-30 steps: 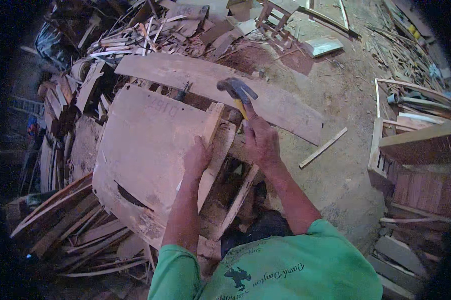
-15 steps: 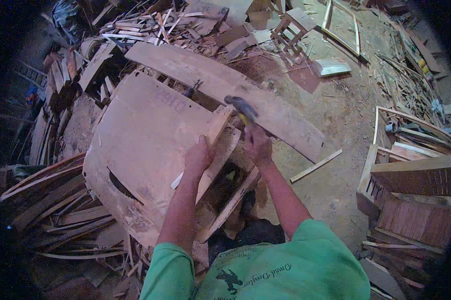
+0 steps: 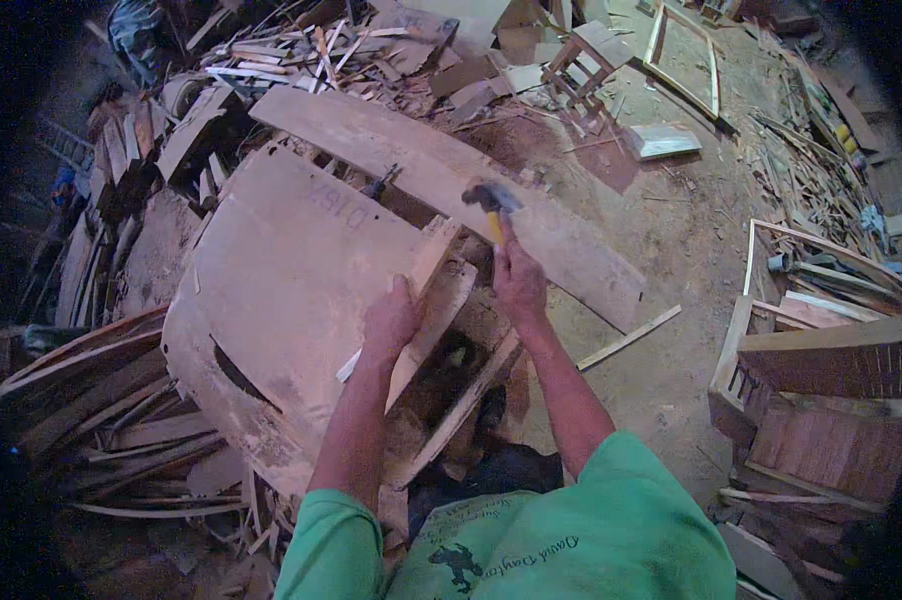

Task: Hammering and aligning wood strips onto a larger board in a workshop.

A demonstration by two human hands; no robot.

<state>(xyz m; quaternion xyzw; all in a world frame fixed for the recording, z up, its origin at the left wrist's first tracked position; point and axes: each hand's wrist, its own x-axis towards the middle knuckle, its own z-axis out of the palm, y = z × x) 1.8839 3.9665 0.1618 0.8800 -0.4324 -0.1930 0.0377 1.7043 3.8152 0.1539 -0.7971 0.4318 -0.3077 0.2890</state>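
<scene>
Dusty floor (image 3: 661,240); right fingers (image 3: 509,264) wrap hammer (image 3: 495,221) pointing away; left fingers (image 3: 401,292) clasp slanting batten (image 3: 437,254).

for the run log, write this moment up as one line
left grip: holding wood piece | right grip: holding hammer | contact: hammer apart from wood piece

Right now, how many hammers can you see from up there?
1. The hammer is in the right hand, seen against the long board. Others could be hidden among the wood scraps.
</scene>
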